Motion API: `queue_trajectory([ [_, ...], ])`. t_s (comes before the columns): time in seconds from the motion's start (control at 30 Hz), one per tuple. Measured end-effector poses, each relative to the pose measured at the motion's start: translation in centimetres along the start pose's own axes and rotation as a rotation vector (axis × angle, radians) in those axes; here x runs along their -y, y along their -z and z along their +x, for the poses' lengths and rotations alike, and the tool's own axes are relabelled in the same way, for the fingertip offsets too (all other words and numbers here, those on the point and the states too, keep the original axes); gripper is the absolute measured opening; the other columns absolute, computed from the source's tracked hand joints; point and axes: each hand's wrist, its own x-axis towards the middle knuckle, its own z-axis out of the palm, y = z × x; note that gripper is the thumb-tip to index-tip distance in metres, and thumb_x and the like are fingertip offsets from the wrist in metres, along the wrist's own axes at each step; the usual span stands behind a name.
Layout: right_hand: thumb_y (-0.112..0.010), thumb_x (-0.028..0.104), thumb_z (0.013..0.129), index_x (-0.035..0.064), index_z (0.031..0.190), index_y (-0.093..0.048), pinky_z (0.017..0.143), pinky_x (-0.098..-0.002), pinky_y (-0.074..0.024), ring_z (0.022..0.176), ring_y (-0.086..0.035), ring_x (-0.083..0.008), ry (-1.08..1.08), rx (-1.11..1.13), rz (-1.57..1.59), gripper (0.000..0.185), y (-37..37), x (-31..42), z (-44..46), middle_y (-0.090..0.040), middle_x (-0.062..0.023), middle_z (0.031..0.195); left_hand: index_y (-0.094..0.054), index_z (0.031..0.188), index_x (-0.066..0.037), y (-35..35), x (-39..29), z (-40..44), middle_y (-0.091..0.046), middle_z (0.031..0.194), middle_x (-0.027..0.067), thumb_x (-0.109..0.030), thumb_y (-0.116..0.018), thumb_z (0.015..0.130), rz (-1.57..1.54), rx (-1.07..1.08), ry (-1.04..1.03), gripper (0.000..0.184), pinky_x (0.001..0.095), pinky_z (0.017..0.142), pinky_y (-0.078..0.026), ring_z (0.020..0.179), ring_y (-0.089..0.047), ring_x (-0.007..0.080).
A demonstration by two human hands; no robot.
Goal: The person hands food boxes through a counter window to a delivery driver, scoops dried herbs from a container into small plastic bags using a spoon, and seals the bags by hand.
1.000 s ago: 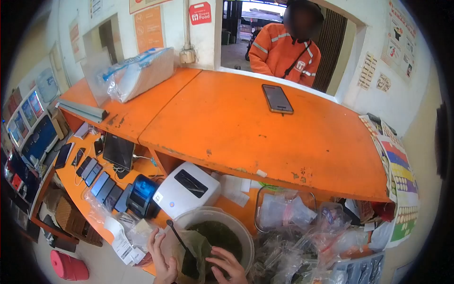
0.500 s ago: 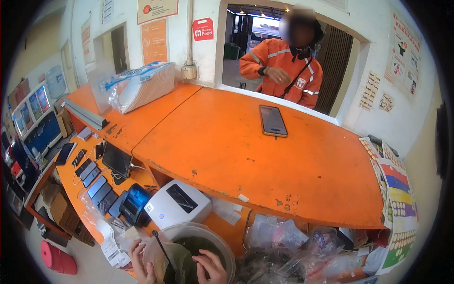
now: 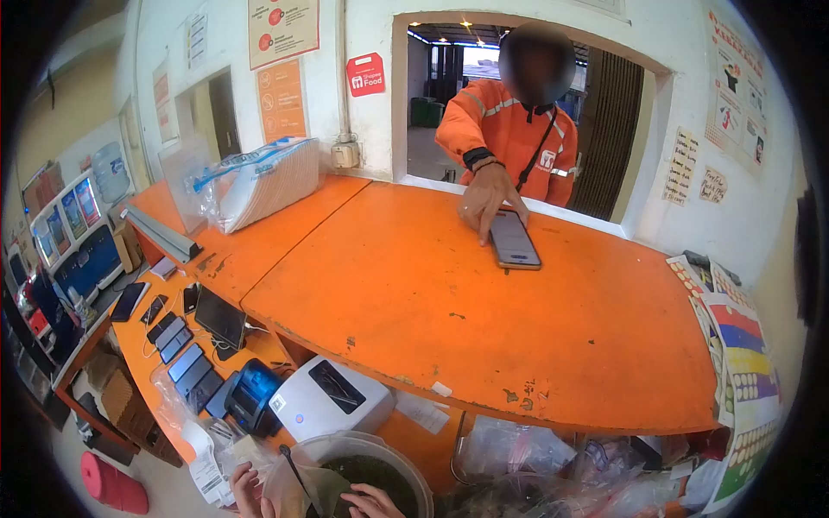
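At the bottom of the view is a translucent plastic tub (image 3: 419, 479) with dark green contents (image 3: 371, 471). A black-handled utensil (image 3: 296, 471) slants at its left side, in front of a thin, see-through plastic bag (image 3: 321, 485). My left hand (image 3: 245, 492) is beside the bag's left edge, fingers apart and slightly curled. My right hand (image 3: 373, 501) is over the tub's near part, fingers bent against the bag's right edge; their tips are partly hidden. Across the counter, a person in an orange jacket (image 3: 484, 121) has a hand (image 3: 492, 200) on a phone (image 3: 515, 240).
The orange counter (image 3: 414, 293) spans the middle. Below it stand a white printer (image 3: 332, 397), a blue-black device (image 3: 256, 395), several phones (image 3: 192, 375) and a tablet (image 3: 220, 317). Plastic bags (image 3: 518, 445) fill the lower right. A wrapped stack (image 3: 268, 186) sits at the back left.
The person across the counter has reached down onto the phone, which has shifted slightly right in view. The whole view has tilted a little. My hands stay around the bag at the tub.
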Motion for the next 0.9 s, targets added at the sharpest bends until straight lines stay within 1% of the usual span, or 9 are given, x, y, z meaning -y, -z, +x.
queue_trajectory([
  [0.17, -0.05, 0.013, 0.088, 0.0025, 0.103, -0.059, 0.078, -0.0342, -0.0462, 0.089, -0.058, -0.0288, 0.0, -0.021, -0.028, 0.02, 0.1, 0.5, 0.0, -0.051, -0.0147, 0.115, -0.04, 0.123, -0.003, 0.2, 0.4, 0.0, -0.033, 0.133, 0.0146, -0.03, -0.043, 0.089, -0.015, -0.002, 0.008, 0.043, 0.0364, 0.093, -0.034, 0.116, -0.039, 0.0267],
  [0.37, -0.051, 0.014, 0.088, 0.0026, 0.103, -0.059, 0.077, -0.035, -0.0464, 0.088, -0.058, -0.0294, 0.034, -0.012, -0.028, 0.02, -0.1, -0.7, -0.2, -0.05, -0.0149, 0.115, -0.041, 0.123, -0.003, 0.3, 0.6, 0.2, -0.033, 0.132, 0.0152, -0.029, -0.043, 0.089, -0.035, -0.013, 0.013, 0.043, 0.0369, 0.094, -0.033, 0.116, -0.039, 0.0272],
  [0.67, -0.052, 0.015, 0.088, 0.0041, 0.103, -0.059, 0.075, -0.0355, -0.0466, 0.087, -0.058, -0.0291, 0.033, -0.08, -0.018, 0.02, -0.5, -0.6, -0.3, -0.05, -0.0139, 0.115, -0.041, 0.122, -0.003, 0.1, 0.8, 0.8, -0.033, 0.132, 0.0162, -0.028, -0.043, 0.088, -0.063, 0.007, 0.009, 0.043, 0.0377, 0.095, -0.032, 0.117, -0.038, 0.0281],
  [0.77, -0.052, 0.015, 0.087, 0.0044, 0.103, -0.059, 0.075, -0.0352, -0.0465, 0.086, -0.058, -0.0292, 0.014, -0.063, -0.032, 0.02, -0.7, -1.0, -0.5, -0.051, -0.0135, 0.114, -0.041, 0.122, -0.002, 0.1, 0.8, 1.0, -0.033, 0.131, 0.0166, -0.028, -0.043, 0.087, -0.069, 0.016, 0.011, 0.043, 0.038, 0.095, -0.032, 0.117, -0.038, 0.0284],
  [0.9, -0.052, 0.014, 0.087, 0.005, 0.103, -0.059, 0.078, -0.0346, -0.0453, 0.09, -0.057, -0.0285, -0.002, -0.038, -0.059, 0.019, -0.5, -0.6, -0.5, -0.049, -0.0122, 0.116, -0.041, 0.121, -0.002, -0.1, 1.0, 1.2, -0.033, 0.131, 0.017, -0.027, -0.043, 0.087, -0.085, 0.025, 0.015, 0.042, 0.0384, 0.096, -0.031, 0.117, -0.037, 0.0288],
])
